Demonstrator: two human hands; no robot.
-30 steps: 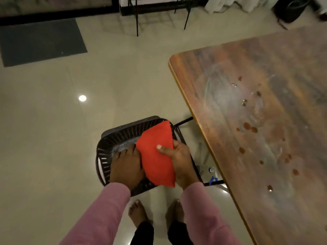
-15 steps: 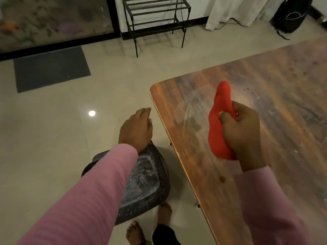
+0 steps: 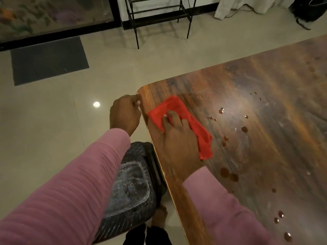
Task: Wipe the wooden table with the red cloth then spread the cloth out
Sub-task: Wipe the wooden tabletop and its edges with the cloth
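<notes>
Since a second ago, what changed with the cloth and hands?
The right hand carried the red fabric cloth from above the black perforated stool onto the brown wooden table and presses it. The left hand moved from the stool to the table corner. Dark droplets remain.

Glossy beige floor [image 3: 53,135], dark mat [image 3: 49,61], metal rack [image 3: 136,23]
</notes>
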